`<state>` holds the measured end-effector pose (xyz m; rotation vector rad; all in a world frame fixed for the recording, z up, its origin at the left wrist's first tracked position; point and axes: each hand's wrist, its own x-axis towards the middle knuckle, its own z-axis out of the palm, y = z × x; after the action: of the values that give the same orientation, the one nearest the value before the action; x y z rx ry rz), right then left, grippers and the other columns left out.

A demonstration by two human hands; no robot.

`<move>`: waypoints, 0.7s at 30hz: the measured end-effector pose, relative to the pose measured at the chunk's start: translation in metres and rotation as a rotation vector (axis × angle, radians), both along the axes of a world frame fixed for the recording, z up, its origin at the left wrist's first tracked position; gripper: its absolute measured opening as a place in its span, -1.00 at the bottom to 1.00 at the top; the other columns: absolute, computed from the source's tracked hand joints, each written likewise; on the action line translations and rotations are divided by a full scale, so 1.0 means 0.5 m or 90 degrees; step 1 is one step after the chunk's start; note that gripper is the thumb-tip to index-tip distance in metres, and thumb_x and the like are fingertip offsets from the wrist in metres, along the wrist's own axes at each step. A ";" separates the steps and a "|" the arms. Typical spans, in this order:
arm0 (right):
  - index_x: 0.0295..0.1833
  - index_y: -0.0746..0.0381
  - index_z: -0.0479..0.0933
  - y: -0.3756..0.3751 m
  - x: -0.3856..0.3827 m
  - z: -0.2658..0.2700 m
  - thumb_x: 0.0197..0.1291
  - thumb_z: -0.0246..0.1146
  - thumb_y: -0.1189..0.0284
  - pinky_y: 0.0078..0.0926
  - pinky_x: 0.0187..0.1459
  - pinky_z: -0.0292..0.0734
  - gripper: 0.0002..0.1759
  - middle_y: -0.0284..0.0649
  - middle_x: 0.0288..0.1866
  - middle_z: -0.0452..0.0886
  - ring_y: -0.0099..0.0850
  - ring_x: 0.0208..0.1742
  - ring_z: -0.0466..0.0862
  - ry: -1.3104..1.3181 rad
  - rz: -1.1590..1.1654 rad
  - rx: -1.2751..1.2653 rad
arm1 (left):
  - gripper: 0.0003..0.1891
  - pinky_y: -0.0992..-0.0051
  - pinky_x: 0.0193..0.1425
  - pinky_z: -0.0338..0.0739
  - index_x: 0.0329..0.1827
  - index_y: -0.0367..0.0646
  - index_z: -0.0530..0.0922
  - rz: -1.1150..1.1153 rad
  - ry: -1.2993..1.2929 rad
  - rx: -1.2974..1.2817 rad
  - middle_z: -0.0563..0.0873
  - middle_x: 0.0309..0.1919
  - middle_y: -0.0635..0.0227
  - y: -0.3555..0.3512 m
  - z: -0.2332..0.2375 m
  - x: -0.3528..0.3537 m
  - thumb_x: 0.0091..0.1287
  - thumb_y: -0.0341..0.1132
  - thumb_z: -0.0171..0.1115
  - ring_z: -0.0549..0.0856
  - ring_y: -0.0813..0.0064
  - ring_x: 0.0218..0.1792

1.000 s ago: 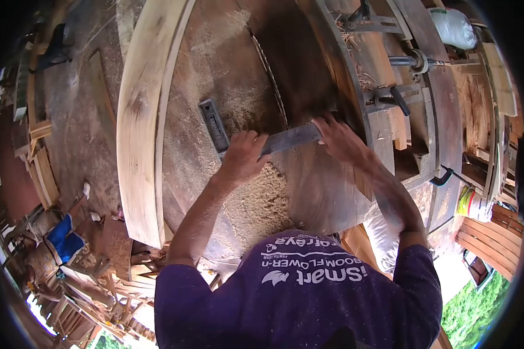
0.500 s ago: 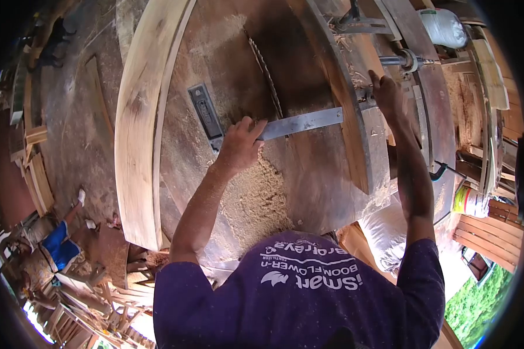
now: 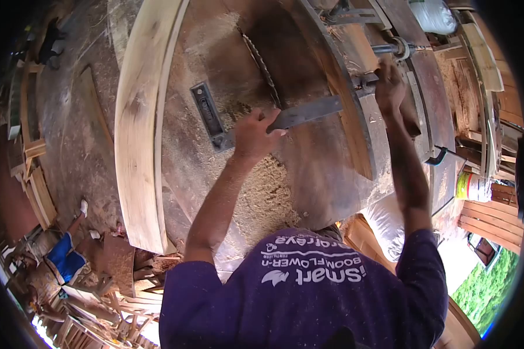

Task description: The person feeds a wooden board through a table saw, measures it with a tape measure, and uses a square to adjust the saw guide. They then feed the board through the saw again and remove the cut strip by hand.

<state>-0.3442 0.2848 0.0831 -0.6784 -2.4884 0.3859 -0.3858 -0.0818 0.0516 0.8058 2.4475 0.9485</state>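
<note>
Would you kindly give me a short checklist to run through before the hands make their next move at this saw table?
1. Left hand on the metal square: ok, it is at the square's blade.
2. Left fingers well clear of the saw blade: not ok, they look very close to its near end.
3. Right hand clear of the saw blade: ok, it is beyond the wooden fence.
4. Square's end touching the fence: cannot tell, though it reaches about there.
5. Saw blade stopped: cannot tell.
6. Table swept: not ok, sawdust lies in a heap.
</note>
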 end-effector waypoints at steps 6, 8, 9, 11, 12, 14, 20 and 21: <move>0.21 0.25 0.50 -0.004 -0.029 -0.051 0.31 0.22 -0.01 -0.31 0.01 0.47 -0.41 -0.13 0.03 0.50 -0.33 -0.09 0.55 0.438 -0.508 -0.942 | -0.44 0.12 0.13 0.43 0.22 0.07 0.62 0.014 0.161 -0.011 0.58 -0.12 0.06 0.003 -0.029 0.024 0.13 0.00 0.42 0.61 0.03 -0.03; 0.09 0.12 0.60 -0.060 -0.076 0.018 0.29 0.24 0.10 -0.31 -0.01 0.52 -0.60 -0.17 0.10 0.64 -0.25 -0.05 0.68 -0.117 -0.500 -0.478 | -0.45 0.09 0.20 0.39 0.23 0.08 0.61 0.019 0.177 -0.018 0.57 -0.09 0.04 0.002 -0.046 0.021 0.16 -0.01 0.41 0.60 0.01 -0.02; 0.07 0.10 0.63 -0.066 -0.084 0.016 0.30 0.23 0.15 -0.31 0.02 0.52 -0.65 -0.19 0.10 0.69 -0.20 0.00 0.71 -0.480 -0.406 -0.118 | -0.45 0.09 0.20 0.39 0.23 0.08 0.61 0.020 0.179 -0.021 0.57 -0.09 0.04 0.004 -0.040 0.015 0.16 -0.01 0.41 0.60 0.01 -0.02; 0.07 0.11 0.63 -0.088 -0.093 0.032 0.28 0.23 0.23 -0.31 0.03 0.52 -0.68 -0.19 0.09 0.70 -0.15 0.09 0.68 -0.460 -0.437 -0.181 | -0.45 0.10 0.17 0.42 0.26 0.10 0.60 0.019 0.139 -0.044 0.57 -0.05 0.02 0.005 -0.025 0.014 0.18 0.00 0.40 0.60 0.00 -0.03; 0.08 0.13 0.64 -0.091 -0.088 0.035 0.26 0.24 0.30 -0.30 0.05 0.52 -0.69 -0.20 0.07 0.72 -0.09 0.18 0.65 -0.432 -0.474 -0.239 | -0.45 0.10 0.17 0.42 0.26 0.10 0.60 0.012 0.134 -0.048 0.57 -0.05 0.02 0.002 -0.024 0.017 0.18 0.00 0.40 0.60 0.00 -0.03; 0.06 0.15 0.64 -0.009 -0.066 -0.087 0.22 0.27 0.33 -0.31 0.01 0.53 -0.69 -0.20 0.03 0.73 -0.11 0.09 0.68 -0.182 -0.510 -0.337 | -0.44 0.09 0.13 0.46 0.27 0.11 0.59 0.013 0.118 -0.052 0.57 -0.06 0.04 0.005 -0.022 0.009 0.18 -0.01 0.41 0.61 0.02 -0.02; -0.22 0.43 0.64 -0.054 -0.076 -0.037 0.09 0.32 0.33 -0.32 -0.17 0.45 -0.67 -0.11 -0.31 0.67 -0.27 -0.35 0.57 0.382 -0.675 -0.614 | -0.42 0.18 0.04 0.52 0.24 0.00 0.60 0.009 0.086 -0.064 0.58 -0.12 0.10 0.011 -0.011 0.001 0.14 -0.04 0.45 0.64 0.10 -0.10; -0.26 0.49 0.62 -0.042 -0.053 -0.044 0.08 0.33 0.33 -0.34 -0.19 0.44 -0.65 -0.11 -0.35 0.65 -0.30 -0.36 0.56 0.295 -0.548 -0.570 | -0.42 0.18 0.04 0.52 0.24 0.00 0.60 0.003 0.079 -0.067 0.58 -0.12 0.10 0.012 -0.009 0.001 0.14 -0.04 0.45 0.64 0.10 -0.10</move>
<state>-0.3708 0.2640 0.0609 -1.6623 -1.3126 1.1448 -0.3855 -0.0757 0.0470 0.8467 2.5821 0.7846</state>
